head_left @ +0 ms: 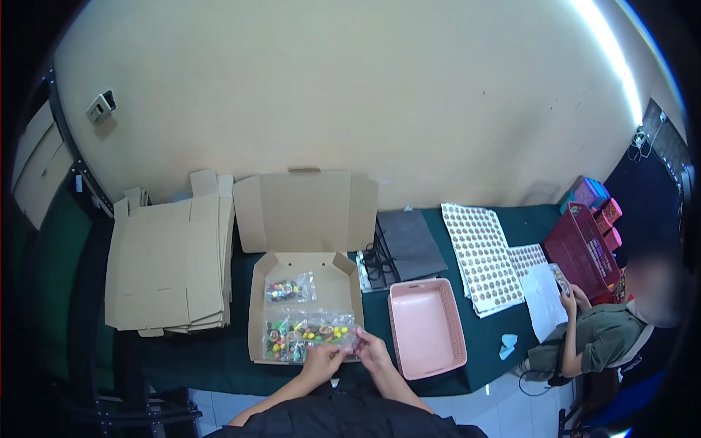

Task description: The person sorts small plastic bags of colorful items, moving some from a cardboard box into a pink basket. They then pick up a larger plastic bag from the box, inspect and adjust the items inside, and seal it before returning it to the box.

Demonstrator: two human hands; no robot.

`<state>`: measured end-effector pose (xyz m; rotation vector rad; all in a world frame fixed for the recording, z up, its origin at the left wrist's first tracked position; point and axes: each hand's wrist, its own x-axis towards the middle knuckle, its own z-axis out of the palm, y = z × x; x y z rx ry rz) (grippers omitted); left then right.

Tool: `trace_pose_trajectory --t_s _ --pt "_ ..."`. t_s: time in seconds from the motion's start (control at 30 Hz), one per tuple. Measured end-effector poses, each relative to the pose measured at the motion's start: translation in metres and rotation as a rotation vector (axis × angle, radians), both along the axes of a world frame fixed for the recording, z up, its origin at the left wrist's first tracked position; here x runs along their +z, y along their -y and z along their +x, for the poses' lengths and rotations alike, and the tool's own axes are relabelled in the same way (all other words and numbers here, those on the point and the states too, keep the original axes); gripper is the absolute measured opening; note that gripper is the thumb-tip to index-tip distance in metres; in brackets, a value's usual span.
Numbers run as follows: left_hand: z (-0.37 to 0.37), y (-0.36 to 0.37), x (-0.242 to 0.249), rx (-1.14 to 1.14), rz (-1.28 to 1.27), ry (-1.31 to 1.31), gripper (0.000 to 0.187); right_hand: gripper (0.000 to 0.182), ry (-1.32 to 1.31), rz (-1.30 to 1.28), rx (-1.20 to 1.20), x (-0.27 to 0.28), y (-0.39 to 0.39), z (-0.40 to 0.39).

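Observation:
An open cardboard box stands in front of me with its lid raised against the wall. Inside, near its front edge, lie clear plastic bags of colorful candies, some with round stickers. Another small candy bag lies farther back on the left. My left hand is closed at the front edge of the rightmost bag, fingertips pinched on the plastic. My right hand pinches the same bag's right end, over the box's front right corner.
Flattened cardboard boxes are stacked left. A pink basket, a dark paper bag and sticker sheets lie right. Farther right, a seated person holds a small candy bag beside a dark red basket.

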<state>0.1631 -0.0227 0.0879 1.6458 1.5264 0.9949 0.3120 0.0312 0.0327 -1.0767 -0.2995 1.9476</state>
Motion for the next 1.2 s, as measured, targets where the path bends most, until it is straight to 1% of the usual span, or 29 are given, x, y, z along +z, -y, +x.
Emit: trace_pose_trajectory --t_s 0.07,0.13,0.2,0.23,0.27,0.3,0.33,0.37,0.4,0.47,0.5,0.57,0.6,0.67,0.7,0.73,0.8,0.83,0.87,0.9,0.93,0.97,1.0,1.03,1.07,1.1,1.13,1.17,1.2 --pt "0.002 0.001 -0.001 -0.031 -0.010 -0.047 0.027 0.025 -0.025 -0.031 -0.010 -0.009 0.001 0.004" --pt "0.002 -0.002 0.009 -0.052 -0.051 -0.077 0.025 0.024 -0.012 -0.034 0.008 -0.003 -0.002 0.004" --pt "0.003 -0.002 0.010 -0.115 -0.076 -0.018 0.022 0.023 -0.062 0.015 -0.123 0.000 0.000 0.003" --pt "0.001 -0.003 0.012 -0.240 -0.191 -0.061 0.024 0.020 -0.079 0.068 -0.161 0.000 -0.002 0.004" --pt "0.002 -0.001 0.011 -0.238 -0.202 -0.063 0.024 0.018 -0.126 0.151 -0.218 -0.009 -0.009 0.010" --pt "0.004 0.001 0.010 -0.258 -0.201 0.162 0.029 0.017 -0.106 0.201 -0.264 -0.011 -0.019 0.020" --pt "0.003 0.002 0.008 -0.272 -0.196 0.385 0.037 0.021 -0.039 0.239 -0.363 -0.001 -0.028 0.027" --pt "-0.005 -0.001 -0.009 -0.320 -0.220 0.397 0.049 0.017 -0.040 0.316 -0.372 0.012 -0.039 0.034" --pt "-0.010 -0.006 -0.010 -0.240 -0.304 0.496 0.049 0.017 -0.045 0.310 -0.367 0.027 -0.044 0.038" --pt "-0.025 -0.016 -0.046 -0.079 -0.300 0.706 0.046 0.015 -0.016 0.442 -0.371 0.051 -0.046 0.043" --pt "-0.033 -0.018 -0.044 -0.075 -0.303 0.703 0.046 0.015 -0.019 0.438 -0.369 0.054 -0.047 0.043" --pt "-0.048 -0.032 -0.031 0.020 -0.516 1.233 0.049 0.014 -0.035 0.433 -0.106 0.057 -0.048 0.041" --pt "-0.053 -0.036 -0.024 0.022 -0.514 1.232 0.049 0.014 -0.037 0.434 -0.104 0.057 -0.048 0.038" --pt "-0.064 -0.036 -0.011 -0.191 -0.703 1.518 0.061 0.016 0.275 0.421 0.133 0.054 -0.041 0.030" --pt "-0.071 -0.037 -0.035 -0.243 -0.712 1.518 0.052 0.017 0.300 0.425 0.154 0.054 -0.038 0.023" --pt "-0.073 -0.036 -0.039 -0.242 -0.710 1.517 0.052 0.017 0.298 0.426 0.156 0.048 -0.037 0.020" --pt "-0.073 -0.037 -0.044 -0.146 -0.666 1.083 0.047 0.020 0.380 0.375 0.137 0.038 -0.039 0.015" --pt "-0.076 -0.039 -0.050 -0.061 -0.696 1.128 0.047 0.026 0.386 0.358 0.074 0.040 -0.037 0.011" --pt "-0.080 -0.048 -0.060 -0.061 -0.694 1.131 0.047 0.026 0.388 0.359 0.076 0.037 -0.040 0.010" --pt "-0.084 -0.059 -0.071 0.028 -0.631 1.138 0.045 0.029 0.495 0.437 0.057 0.031 -0.044 0.010" --pt "-0.084 -0.066 -0.066 0.114 -0.567 1.143 0.044 0.033 0.603 0.515 0.037 0.030 -0.046 0.009" --pt "-0.087 -0.078 -0.061 0.123 -0.500 1.122 0.043 0.032 0.610 0.473 0.070 0.030 -0.048 0.010" --pt "-0.090 -0.094 -0.061 0.177 -0.469 1.087 0.044 0.032 0.611 0.470 0.070 0.031 -0.051 0.011" --pt "-0.093 -0.113 -0.071 0.231 -0.440 1.051 0.045 0.030 0.596 0.463 0.134 0.030 -0.052 0.013" --pt "-0.093 -0.134 -0.083 0.338 -0.472 0.938 0.042 0.028 0.581 0.456 0.198 0.028 -0.051 0.014" --pt "-0.090 -0.144 -0.076 0.307 -0.431 0.856 0.046 0.026 0.578 0.452 0.174 0.026 -0.051 0.013" --pt "-0.091 -0.151 -0.093 0.301 -0.432 0.857 0.046 0.026 0.581 0.452 0.169 0.025 -0.049 0.013" --pt "-0.091 -0.164 -0.116 0.345 -0.461 0.543 0.048 0.026 0.576 0.468 0.165 0.023 -0.047 0.015" --pt "-0.090 -0.171 -0.120 0.382 -0.480 0.228 0.051 0.026 0.572 0.485 0.159 0.024 -0.048 0.017"
